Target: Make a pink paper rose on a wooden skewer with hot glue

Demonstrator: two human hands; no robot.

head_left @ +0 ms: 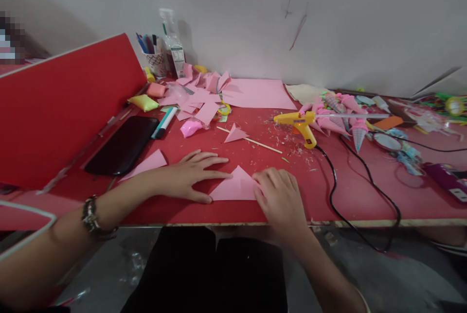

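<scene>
A folded pink paper triangle [235, 187] lies flat near the front edge of the red table. My left hand [184, 176] rests palm down with fingers spread, its fingertips touching the triangle's left side. On the right corner, my right hand [280, 196] has its fingers curled together, pinching the paper between thumb and fingers. Just beyond, a small folded pink paper piece [234, 133] sits by a thin wooden stick [262, 146]. Another pink paper piece [151, 163] lies partly behind my left forearm.
A yellow glue gun [306, 127] with a black cord [330, 172] lies to the right, beside several pink cones [341, 109]. A phone [124, 145] and markers [166, 122] lie left, near an upright red panel [73, 104]. Pink paper scraps [200, 96] pile up at the back.
</scene>
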